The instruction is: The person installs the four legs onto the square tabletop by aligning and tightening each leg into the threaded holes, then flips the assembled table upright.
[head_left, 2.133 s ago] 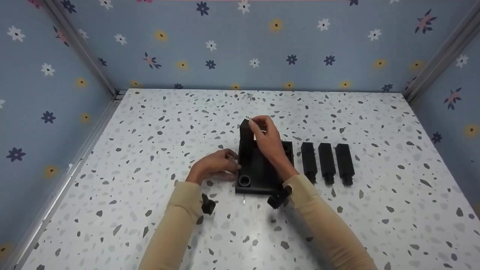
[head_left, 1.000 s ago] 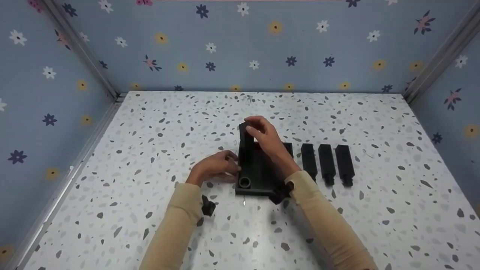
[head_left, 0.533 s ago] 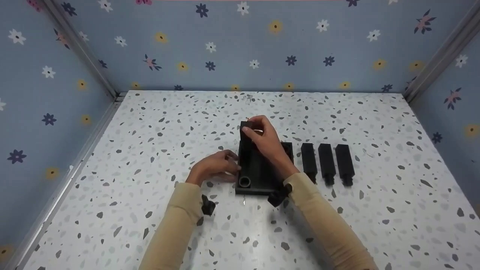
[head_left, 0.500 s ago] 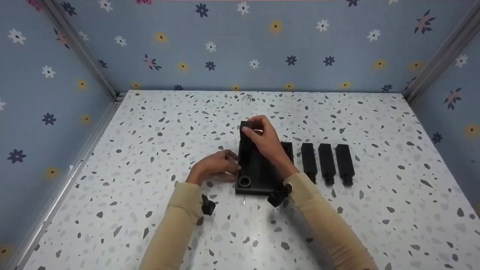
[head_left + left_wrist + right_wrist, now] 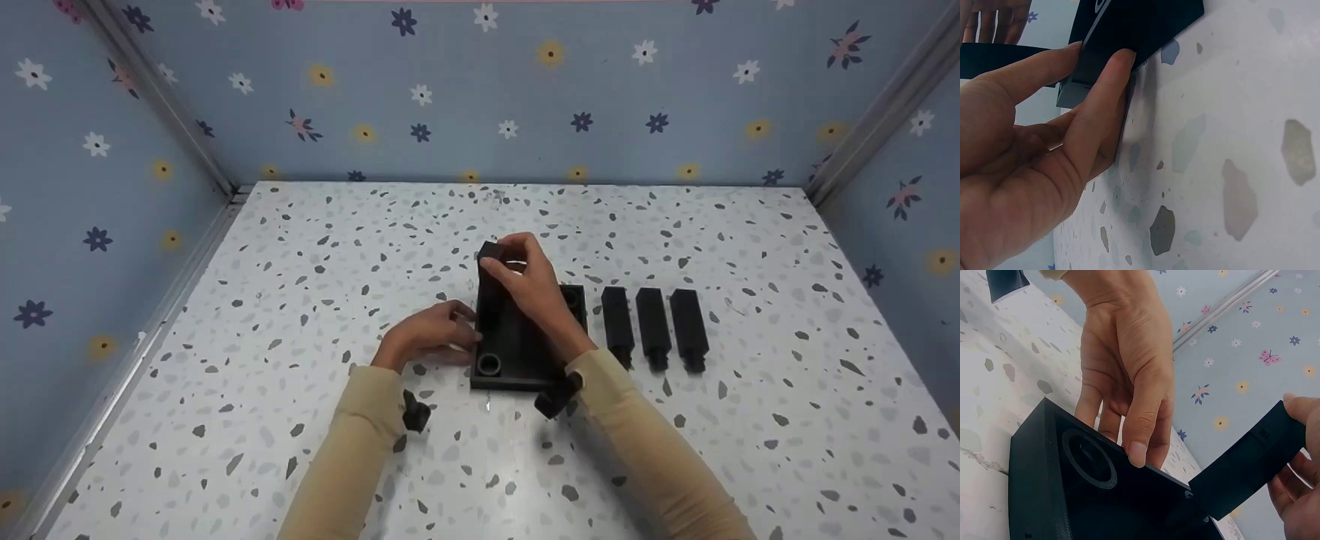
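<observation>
A shallow black tray point(image 5: 517, 384) with raised walls lies on the table, round ring sockets in its corners. One socket point(image 5: 489, 365) shows bare at the near left. My left hand point(image 5: 435, 330) pinches the tray's left wall, the thumb over the rim and fingers outside in the right wrist view. My right hand point(image 5: 536, 285) holds a square black post point(image 5: 1252, 461) near its top between thumb and fingers. That post stands upright at the tray's far-left corner. Its lower end is too dark to tell how it sits in the socket.
Three similar black posts point(image 5: 653, 322) lie in a row right of the tray, narrower stepped ends towards me. A black wrist camera point(image 5: 416, 411) hangs below the left sleeve, another point(image 5: 559, 395) over the tray's near-right corner. A flowered wall point(image 5: 480, 90) stands behind the speckled table point(image 5: 300, 262).
The right hand's thumb and fingers have shifted round the post's top, and the post appears turned about its length. The left hand and tray have stayed in place.
</observation>
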Available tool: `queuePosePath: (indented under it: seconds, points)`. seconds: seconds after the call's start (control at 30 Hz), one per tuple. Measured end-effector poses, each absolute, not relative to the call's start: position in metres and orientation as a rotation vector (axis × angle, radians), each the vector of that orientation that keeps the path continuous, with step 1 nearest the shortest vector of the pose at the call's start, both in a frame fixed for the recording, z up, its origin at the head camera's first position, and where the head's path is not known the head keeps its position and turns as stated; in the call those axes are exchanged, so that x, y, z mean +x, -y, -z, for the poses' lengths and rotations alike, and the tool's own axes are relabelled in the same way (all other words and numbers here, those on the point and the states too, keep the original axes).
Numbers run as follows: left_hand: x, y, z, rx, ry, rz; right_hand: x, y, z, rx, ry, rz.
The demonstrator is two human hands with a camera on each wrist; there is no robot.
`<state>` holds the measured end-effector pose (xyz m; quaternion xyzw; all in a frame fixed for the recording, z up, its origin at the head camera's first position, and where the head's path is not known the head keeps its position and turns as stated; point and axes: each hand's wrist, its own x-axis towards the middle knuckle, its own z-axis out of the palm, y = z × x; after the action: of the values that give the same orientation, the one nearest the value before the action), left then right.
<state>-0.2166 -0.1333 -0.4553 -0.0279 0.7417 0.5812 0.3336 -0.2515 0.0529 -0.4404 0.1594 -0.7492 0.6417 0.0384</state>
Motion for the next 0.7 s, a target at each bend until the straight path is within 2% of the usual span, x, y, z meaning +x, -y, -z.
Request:
queuePosePath:
  seconds: [0.37,0.7]
  points:
    - [-0.217,0.133,0.457,-0.086,-1.917,-1.536,-0.253,-0.053,0.437,0.347,2.273,-2.123]
    - [-0.216,0.133,0.455,-0.121,-1.894,-1.546,-0.260,-0.059,0.431,0.485,2.267,-2.335]
